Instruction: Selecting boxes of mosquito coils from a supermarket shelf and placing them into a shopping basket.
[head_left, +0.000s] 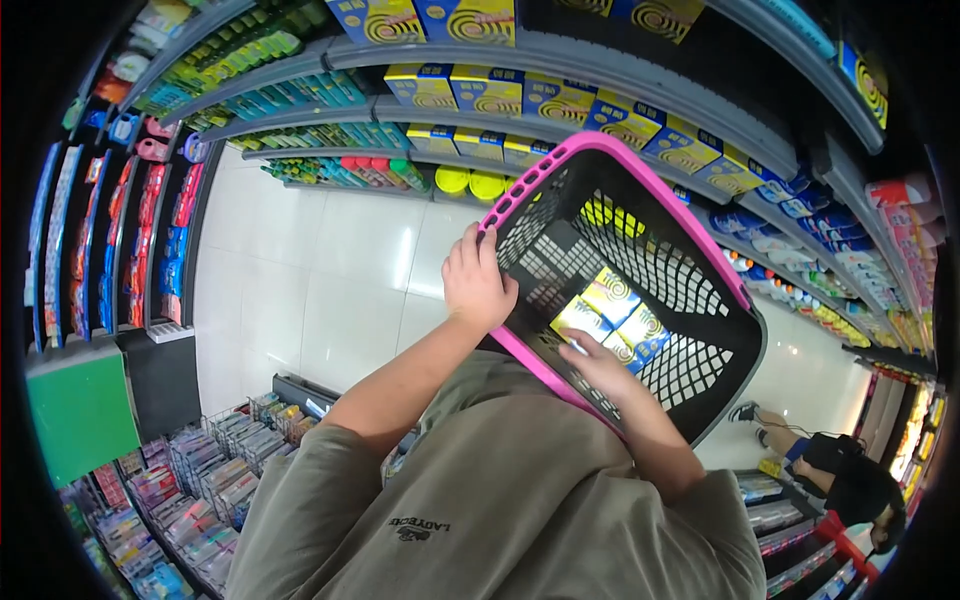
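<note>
A black mesh shopping basket with a pink rim (679, 201) is tilted in front of my body. My left hand (480, 281) is closed over the left side of the rim. Inside, several yellow-and-blue boxes with a spiral print (641, 328) lie side by side on the basket's bottom. My right hand (604, 367) reaches in over the near rim, its fingertips at the nearest-left box. Whether those fingers grip the box or only rest on it cannot be made out.
Ahead, a grey shelf unit (465, 54) carries more spiral-printed boxes (487, 88) and rows of green bottles (232, 64). Pouches hang on a rack (142, 240) at left. Wire baskets of packets (225, 450) stand lower left. A person in black (847, 480) is at right.
</note>
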